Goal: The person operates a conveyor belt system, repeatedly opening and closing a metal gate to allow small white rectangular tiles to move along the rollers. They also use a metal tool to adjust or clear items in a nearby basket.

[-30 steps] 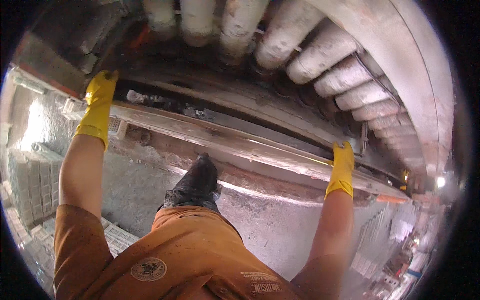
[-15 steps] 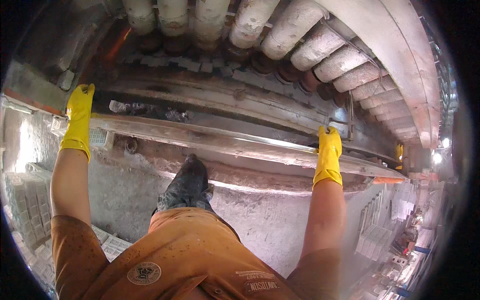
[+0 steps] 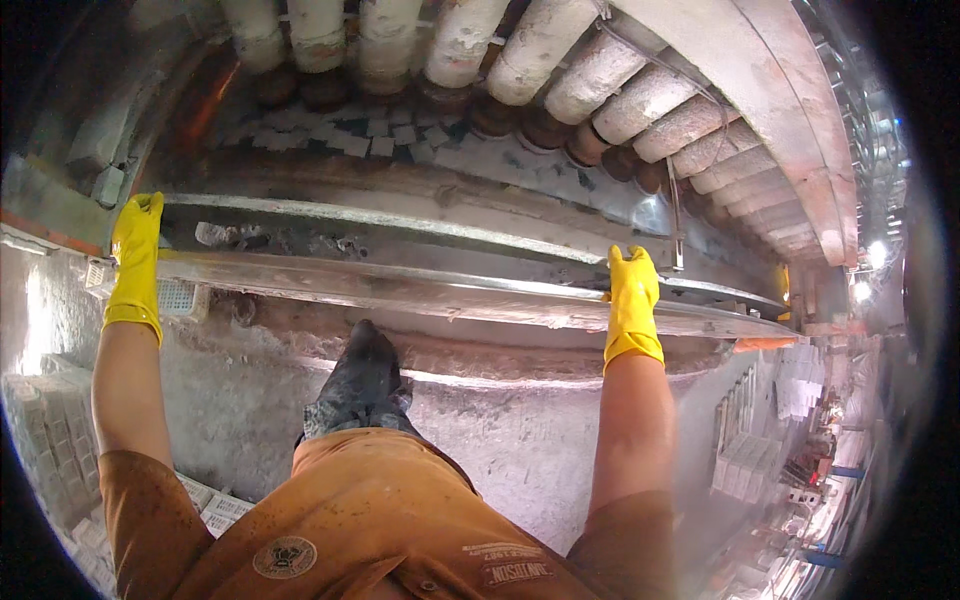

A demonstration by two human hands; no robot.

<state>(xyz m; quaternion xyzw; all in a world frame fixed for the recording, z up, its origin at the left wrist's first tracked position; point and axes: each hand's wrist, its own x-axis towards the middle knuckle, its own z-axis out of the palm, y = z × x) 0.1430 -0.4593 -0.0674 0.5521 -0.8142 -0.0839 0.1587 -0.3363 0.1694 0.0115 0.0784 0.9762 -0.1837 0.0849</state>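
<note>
Both my hands wear yellow rubber gloves and reach forward over a long trough-like machine. My left hand [image 3: 137, 252] is closed at the left end of a long, pale-edged bar [image 3: 380, 222]. My right hand [image 3: 632, 300] has its fingers curled over the same bar much further right. The bar lies crosswise, behind and roughly along the wet front rail [image 3: 400, 283]. What the fingers press against is mostly hidden by the gloves. Between bar and rail runs a dark gap with grey lumps [image 3: 218, 235] at its left.
Behind the bar, loose white square pieces [image 3: 350, 145] lie under a row of thick, crusted cylinders [image 3: 525, 65]. Another yellow glove [image 3: 783, 285] shows at the far right end. A white plastic basket [image 3: 183, 298] stands below the rail; stacked white crates [image 3: 60, 420] are at left.
The view has shifted, so the scene sits further left. The bar's pale edge stands out more, and more white pieces show behind it. Both hands keep their places along the bar.
</note>
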